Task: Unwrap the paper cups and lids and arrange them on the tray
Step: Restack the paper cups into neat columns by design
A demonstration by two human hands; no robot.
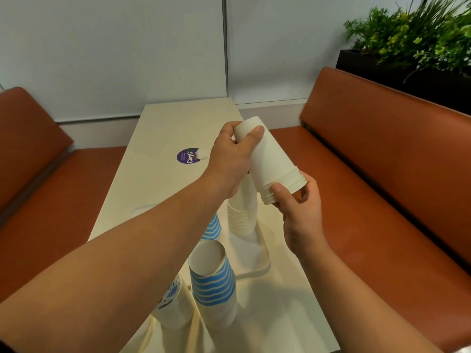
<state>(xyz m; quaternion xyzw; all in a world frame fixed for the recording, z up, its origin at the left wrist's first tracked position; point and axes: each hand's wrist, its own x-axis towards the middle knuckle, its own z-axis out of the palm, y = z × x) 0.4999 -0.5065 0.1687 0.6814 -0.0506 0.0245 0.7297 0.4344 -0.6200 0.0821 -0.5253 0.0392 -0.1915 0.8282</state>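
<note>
Both hands hold a short stack of plain white paper cups [270, 159], tilted, above the table. My left hand [230, 161] grips its closed bottom end, fingers and thumb curled round it. My right hand [298, 207] holds the rim end from below, thumb on the rims. Under them a taller stack of white cups [242, 215] stands upside down on the pale tray [254, 261]. A blue-striped cup stack [212, 278] stands near the tray's front edge, another blue-striped cup [212, 228] is half hidden behind my left forearm. A cup stack with a printed pattern [173, 304] stands at the front left.
The cream table [163, 179] carries a round purple sticker [188, 156] at its middle. Brown padded benches [382, 174] flank it on both sides. A black planter with green plants [413, 47] sits behind the right bench. A pale wall closes the far end.
</note>
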